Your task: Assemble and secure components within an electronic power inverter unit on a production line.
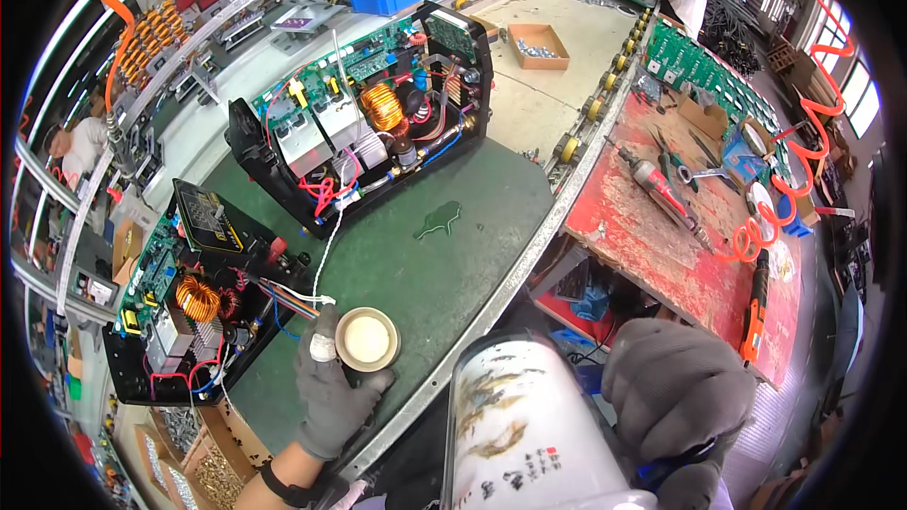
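My left hand (331, 387), in a grey glove with white tape round one finger, grips a small beige round cup (344, 351) on the green work surface (472, 227). The cup's inside looks pale; I cannot tell what is in it. My right hand (675, 397), also gloved, is closed beside a large white jug (529, 416) decorated with an ink painting. It seems to hold the jug by its handle, which the fingers mostly hide. The jug leans towards the cup, with a gap between them.
Two opened black machine housings with circuit boards and copper coils, one (378, 113) behind and another (189, 312) at left, stand near the cup. A small wet patch (439, 219) lies on the green surface. The red bench (652, 255) at right carries tools and a coiled air hose (756, 236).
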Available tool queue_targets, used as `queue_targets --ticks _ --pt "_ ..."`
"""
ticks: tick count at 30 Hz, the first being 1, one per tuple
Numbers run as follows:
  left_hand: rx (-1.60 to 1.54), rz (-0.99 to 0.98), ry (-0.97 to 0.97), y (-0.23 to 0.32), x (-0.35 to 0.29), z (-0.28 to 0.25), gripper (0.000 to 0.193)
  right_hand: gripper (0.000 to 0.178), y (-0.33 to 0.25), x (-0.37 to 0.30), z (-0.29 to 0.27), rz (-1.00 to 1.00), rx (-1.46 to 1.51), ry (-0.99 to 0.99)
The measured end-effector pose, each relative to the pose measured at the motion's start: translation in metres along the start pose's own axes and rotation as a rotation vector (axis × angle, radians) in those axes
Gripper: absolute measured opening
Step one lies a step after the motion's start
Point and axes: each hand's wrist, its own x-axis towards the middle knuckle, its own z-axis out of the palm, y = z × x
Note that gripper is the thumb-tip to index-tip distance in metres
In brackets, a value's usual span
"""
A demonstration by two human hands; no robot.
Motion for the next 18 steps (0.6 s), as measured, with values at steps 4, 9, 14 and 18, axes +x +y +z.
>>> queue_targets --ticks 4,9,14,18 --pt "0.005 0.043 0.026 -0.003 0.001 0.002 0.106 0.041 -0.014 0.000 -0.005 -0.113 -0.199 -0.041" --pt "0.015 0.072 0.040 -0.014 -0.004 0.008 0.106 0.043 -0.023 0.006 -0.002 -0.189 -0.299 -0.001" --pt "-0.109 -0.044 -0.036 -0.011 -0.005 0.008 0.105 0.043 -0.032 0.008 0.006 -0.251 -0.372 0.085" --pt "0.010 0.027 0.001 0.000 -0.002 -0.005 0.106 0.043 -0.027 0.018 0.012 -0.302 -0.397 0.134"
